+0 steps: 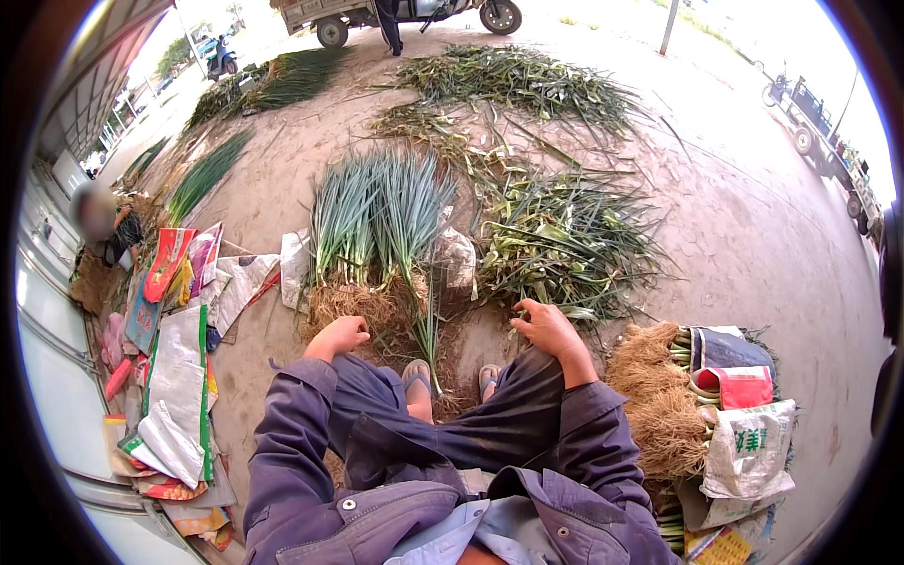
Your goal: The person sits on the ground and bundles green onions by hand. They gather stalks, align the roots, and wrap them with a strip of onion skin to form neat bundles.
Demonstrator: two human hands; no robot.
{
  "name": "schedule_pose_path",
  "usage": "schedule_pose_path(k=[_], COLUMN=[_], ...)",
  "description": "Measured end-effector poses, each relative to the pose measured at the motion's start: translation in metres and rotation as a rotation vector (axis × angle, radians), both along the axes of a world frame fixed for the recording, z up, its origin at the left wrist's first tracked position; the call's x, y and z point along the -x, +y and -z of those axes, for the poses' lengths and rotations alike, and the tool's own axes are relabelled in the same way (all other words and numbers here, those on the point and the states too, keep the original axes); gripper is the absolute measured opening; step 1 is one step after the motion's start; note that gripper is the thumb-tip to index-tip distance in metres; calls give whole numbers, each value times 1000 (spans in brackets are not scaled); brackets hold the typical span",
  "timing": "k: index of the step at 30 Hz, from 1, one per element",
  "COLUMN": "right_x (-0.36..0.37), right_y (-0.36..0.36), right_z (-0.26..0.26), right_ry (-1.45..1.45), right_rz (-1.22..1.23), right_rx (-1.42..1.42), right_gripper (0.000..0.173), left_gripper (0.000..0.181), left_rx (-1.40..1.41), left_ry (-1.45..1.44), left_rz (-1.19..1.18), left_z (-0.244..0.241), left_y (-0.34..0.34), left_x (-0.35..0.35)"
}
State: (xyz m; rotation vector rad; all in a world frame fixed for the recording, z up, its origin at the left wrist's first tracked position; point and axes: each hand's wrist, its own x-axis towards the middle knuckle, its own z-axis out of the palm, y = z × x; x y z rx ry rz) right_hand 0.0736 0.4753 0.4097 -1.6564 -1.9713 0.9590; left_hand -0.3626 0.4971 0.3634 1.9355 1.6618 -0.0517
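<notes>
My left hand point(339, 337) rests over my left knee, its fingers curled down beside the brown roots of a pile of green onions point(381, 219). What lies under those fingers is hidden. Over the right knee hangs my right hand point(552, 329), thumb and forefinger apart, with nothing seen between them. It is nearest to a heap of stripped green onion leaves point(565, 247). The piled onions lie with roots toward me and green tops away. One loose green onion point(428, 342) lies between my sandalled feet, its roots closest to me.
Wrapped onion bundles point(664, 395) lie at right, roots inward. Flattened woven sacks point(176, 381) spread at left beside a person point(106, 226). More leaf heaps point(522, 81) and onion piles point(296, 76) lie ahead. Someone stands by a cargo tricycle point(409, 10) at the back.
</notes>
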Motion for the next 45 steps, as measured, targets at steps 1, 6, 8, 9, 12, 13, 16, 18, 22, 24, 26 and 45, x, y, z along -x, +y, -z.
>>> schedule_pose_path(k=[1, 6, 8, 9, 12, 13, 16, 18, 22, 24, 26, 45], right_x=[0, 0, -1, -3, -2, -2, -4, -4, -2, -2, -2, -6], right_y=[0, -2, -1, -2, -2, -3, -1, -1, -4, -4, -3, -5], right_z=[0, 1, -1, -1, -2, -3, 5, 4, -5, -6, -3, -6], right_ry=[0, 0, -5, -9, 22, 26, 20, 16, -11, -27, -33, 10], right_rz=[0, -9, -8, -5, 10, 19, 5, 7, 16, 11, 1, 19], right_rx=[-7, -100, -47, -17, 17, 32, -20, -22, -3, -13, -33, -11], right_gripper=[39, 35, 36, 36, 36, 36, 37, 37, 38, 38, 38, 36], left_gripper=[26, 27, 27, 28, 29, 29, 28, 28, 28, 28, 28, 29], left_rx=[3, -6, -6, -20, -56, -65, -46, -23, 23, 33, 29, -25], left_ry=[0, 14, 27, 23, 24, 32, 39, 35, 31, 28, 17, 42], left_rz=[-5, 15, 32, 48, 87, 95, 79, 58, 22, 15, 18, 50], left_z=[0, 3, 3, 6, 13, 15, 13, 9, -6, -7, -1, 1], left_y=[0, 1, 3, 3, 4, 5, 5, 4, 1, 1, 2, 2], left_x=[0, 1, 0, 2, 6, 7, 5, 2, -5, -5, 1, -3])
